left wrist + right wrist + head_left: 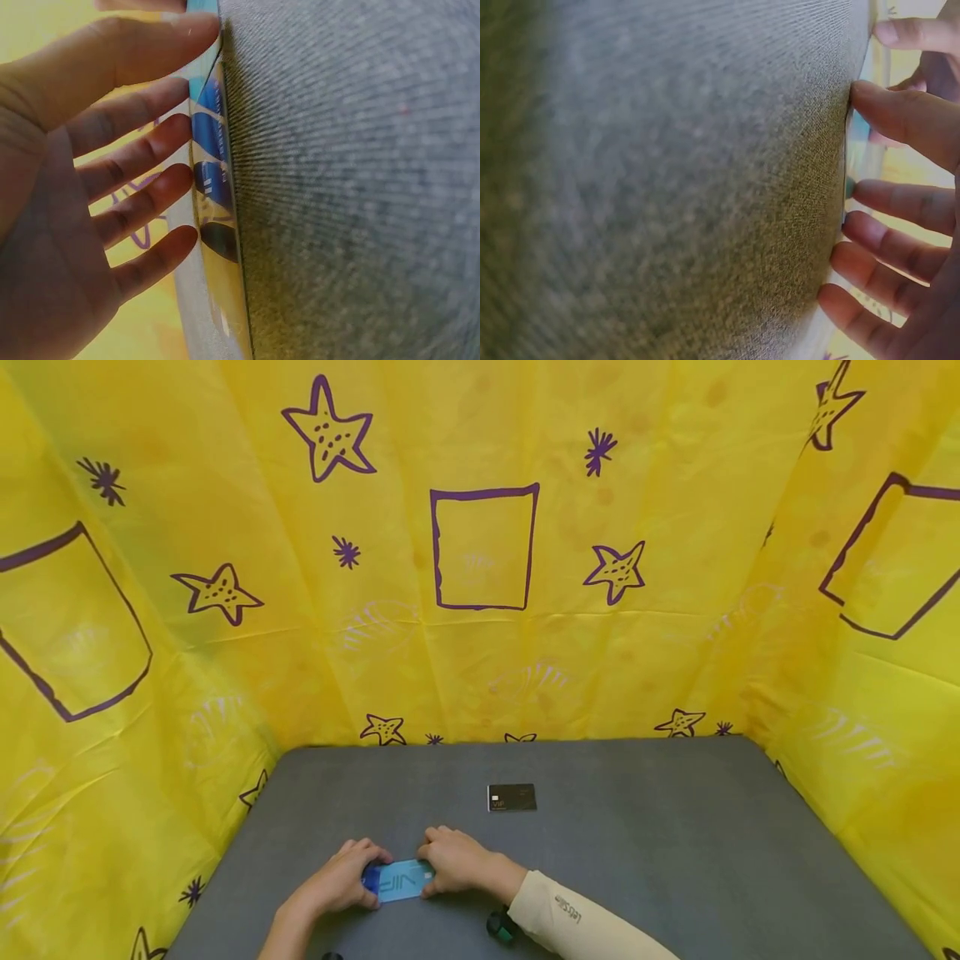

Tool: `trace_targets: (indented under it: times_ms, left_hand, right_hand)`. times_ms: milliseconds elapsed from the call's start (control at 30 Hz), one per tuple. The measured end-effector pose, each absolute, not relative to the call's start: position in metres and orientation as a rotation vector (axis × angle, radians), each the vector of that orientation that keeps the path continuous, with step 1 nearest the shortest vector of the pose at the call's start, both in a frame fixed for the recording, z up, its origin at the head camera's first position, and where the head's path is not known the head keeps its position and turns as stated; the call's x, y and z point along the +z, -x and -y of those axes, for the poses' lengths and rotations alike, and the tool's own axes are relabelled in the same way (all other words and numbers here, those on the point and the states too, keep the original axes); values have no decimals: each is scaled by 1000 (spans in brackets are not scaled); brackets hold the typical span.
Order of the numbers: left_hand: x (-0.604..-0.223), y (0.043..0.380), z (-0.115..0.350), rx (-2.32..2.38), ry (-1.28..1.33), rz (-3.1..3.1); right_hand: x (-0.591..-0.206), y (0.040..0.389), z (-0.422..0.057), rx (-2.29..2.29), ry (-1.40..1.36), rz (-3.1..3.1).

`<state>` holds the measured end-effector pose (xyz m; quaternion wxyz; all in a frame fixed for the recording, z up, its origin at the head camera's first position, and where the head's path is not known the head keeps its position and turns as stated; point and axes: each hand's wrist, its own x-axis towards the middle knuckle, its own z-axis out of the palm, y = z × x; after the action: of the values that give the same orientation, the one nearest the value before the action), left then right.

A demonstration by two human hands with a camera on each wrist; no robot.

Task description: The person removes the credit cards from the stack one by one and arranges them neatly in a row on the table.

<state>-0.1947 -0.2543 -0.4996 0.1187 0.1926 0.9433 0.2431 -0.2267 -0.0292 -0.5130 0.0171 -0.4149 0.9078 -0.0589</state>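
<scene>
Tabletop [660, 835]: two hands [345, 877] [461, 862], one blue card [402, 880]

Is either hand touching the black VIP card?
No, the black VIP card lies on the tabletop, beyond the left hand and right hand.

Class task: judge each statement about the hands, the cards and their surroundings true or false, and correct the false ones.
1. The left hand holds one end of the blue card. True.
2. Both cards are held. False: the black card lies untouched on the table.
3. The right hand is at the blue card's other end. True.
4. Everything behind is plain. False: the yellow backdrop bears starfish drawings.
</scene>
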Motion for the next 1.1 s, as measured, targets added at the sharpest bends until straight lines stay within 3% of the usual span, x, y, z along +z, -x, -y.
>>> trace_targets:
  times_ms: [1100]
  left_hand:
    - [-500,192,247,668,-494,-2808]
  right_hand:
    - [-515,230,24,-322,1254,-2746]
